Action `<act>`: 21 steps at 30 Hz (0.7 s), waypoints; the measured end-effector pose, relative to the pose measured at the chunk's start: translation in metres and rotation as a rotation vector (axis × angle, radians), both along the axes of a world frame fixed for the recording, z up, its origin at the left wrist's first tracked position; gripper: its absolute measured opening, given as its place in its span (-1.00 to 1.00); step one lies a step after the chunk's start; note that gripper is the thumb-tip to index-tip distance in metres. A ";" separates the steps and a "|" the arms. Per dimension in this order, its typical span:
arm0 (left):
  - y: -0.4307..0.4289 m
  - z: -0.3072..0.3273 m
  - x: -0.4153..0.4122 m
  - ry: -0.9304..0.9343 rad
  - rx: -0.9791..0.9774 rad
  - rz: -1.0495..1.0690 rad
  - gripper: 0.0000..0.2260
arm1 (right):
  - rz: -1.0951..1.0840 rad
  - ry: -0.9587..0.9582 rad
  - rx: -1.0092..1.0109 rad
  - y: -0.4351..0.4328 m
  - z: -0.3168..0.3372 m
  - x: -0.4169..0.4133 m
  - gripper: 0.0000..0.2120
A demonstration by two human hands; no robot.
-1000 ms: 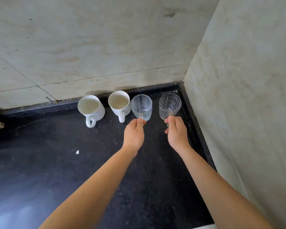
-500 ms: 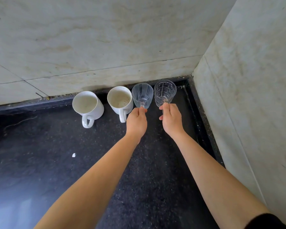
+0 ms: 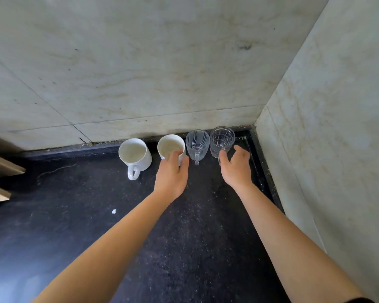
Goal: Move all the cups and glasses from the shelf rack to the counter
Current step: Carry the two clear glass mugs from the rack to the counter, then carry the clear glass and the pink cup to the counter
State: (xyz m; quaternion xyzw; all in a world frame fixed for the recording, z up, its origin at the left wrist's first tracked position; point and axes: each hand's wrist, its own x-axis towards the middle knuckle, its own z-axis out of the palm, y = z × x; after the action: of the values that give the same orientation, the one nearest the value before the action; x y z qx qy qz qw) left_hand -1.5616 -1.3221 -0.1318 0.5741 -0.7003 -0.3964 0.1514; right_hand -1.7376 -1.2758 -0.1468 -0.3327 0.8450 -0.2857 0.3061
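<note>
Four vessels stand in a row on the black counter [image 3: 85, 226] against the back wall. From the left they are a white mug [image 3: 135, 154], a second white mug [image 3: 170, 145], a ribbed glass mug [image 3: 197, 141] and a grid-cut glass [image 3: 222, 138]. My left hand [image 3: 171, 174] lies against the front of the second white mug and hides its handle, fingers loose, not clearly gripping. My right hand [image 3: 236, 167] is open just in front of the grid-cut glass, with one fingertip at its base. Both glass pieces stand free.
Marble walls meet in a corner right behind and to the right of the grid-cut glass. Pale wooden edges [image 3: 2, 169] jut in at the far left. A small white speck [image 3: 113, 211] lies on the counter.
Both hands have let go of the glass pieces. My left hand has shifted left onto the second white mug, and my right hand has opened and drawn slightly to the right.
</note>
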 end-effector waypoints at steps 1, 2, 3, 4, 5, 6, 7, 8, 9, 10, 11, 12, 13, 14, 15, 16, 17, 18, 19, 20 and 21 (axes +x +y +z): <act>0.000 0.016 0.011 -0.037 -0.093 -0.026 -0.62 | 0.026 0.076 -0.058 -0.001 0.018 0.003 -0.36; 0.000 0.035 0.023 -0.073 -0.187 -0.038 -0.60 | 0.063 0.162 -0.135 -0.004 0.037 0.007 -0.37; 0.001 0.056 0.037 -0.119 -0.284 -0.037 -0.58 | 0.106 0.247 -0.221 -0.007 0.059 0.012 -0.38; 0.003 0.078 0.052 -0.171 -0.385 -0.025 -0.55 | 0.149 0.326 -0.311 -0.011 0.081 0.019 -0.40; 0.007 0.100 0.067 -0.221 -0.487 0.000 -0.53 | 0.190 0.392 -0.402 -0.015 0.104 0.027 -0.43; 0.012 0.121 0.084 -0.264 -0.580 0.037 -0.52 | 0.231 0.443 -0.493 -0.019 0.125 0.037 -0.44; 0.019 0.141 0.102 -0.306 -0.660 0.084 -0.52 | 0.274 0.480 -0.580 -0.023 0.144 0.050 -0.45; 0.028 0.159 0.122 -0.354 -0.723 0.138 -0.51 | 0.324 0.509 -0.658 -0.027 0.161 0.066 -0.46; 0.040 0.175 0.143 -0.403 -0.765 0.197 -0.50 | 0.379 0.531 -0.723 -0.030 0.175 0.084 -0.46; 0.052 0.188 0.166 -0.449 -0.789 0.257 -0.48 | 0.437 0.543 -0.778 -0.032 0.186 0.105 -0.45; 0.067 0.199 0.189 -0.490 -0.801 0.318 -0.47 | 0.500 0.548 -0.824 -0.034 0.194 0.128 -0.44; 0.085 0.208 0.213 -0.530 -0.804 0.377 -0.46 | 0.569 0.548 -0.860 -0.033 0.201 0.154 -0.43; 0.104 0.214 0.237 -0.576 -0.800 0.430 -0.45 | 0.642 0.548 -0.885 -0.029 0.206 0.181 -0.41; 0.124 0.220 0.259 -0.623 -0.791 0.480 -0.44 | 0.718 0.548 -0.898 -0.022 0.210 0.208 -0.39; 0.145 0.225 0.281 -0.671 -0.783 0.527 -0.43 | 0.797 0.545 -0.905 -0.013 0.213 0.235 -0.36; 0.166 0.230 0.303 -0.712 -0.774 0.571 -0.41 | 0.867 0.543 -0.911 -0.002 0.217 0.262 -0.33; 0.186 0.235 0.323 -0.740 -0.765 0.615 -0.39 | 0.927 0.545 -0.924 0.009 0.220 0.286 -0.30; 0.205 0.241 0.343 -0.762 -0.754 0.663 -0.37 | 0.978 0.547 -0.948 0.021 0.225 0.311 -0.28; 0.225 0.246 0.364 -0.783 -0.746 0.711 -0.35 | 1.022 0.551 -0.979 0.032 0.232 0.334 -0.26; 0.244 0.252 0.384 -0.805 -0.741 0.754 -0.32 | 1.058 0.558 -1.014 0.044 0.239 0.358 -0.25; 0.263 0.258 0.404 -0.826 -0.740 0.794 -0.30 | 1.091 0.567 -1.053 0.055 0.246 0.381 -0.25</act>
State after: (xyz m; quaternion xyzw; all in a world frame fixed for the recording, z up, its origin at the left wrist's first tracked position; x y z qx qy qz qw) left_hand -1.1573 -1.0590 0.1261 0.8021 -0.5263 0.2067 0.1920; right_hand -1.3562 -1.2203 0.0996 -0.8583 0.3636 -0.3615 -0.0203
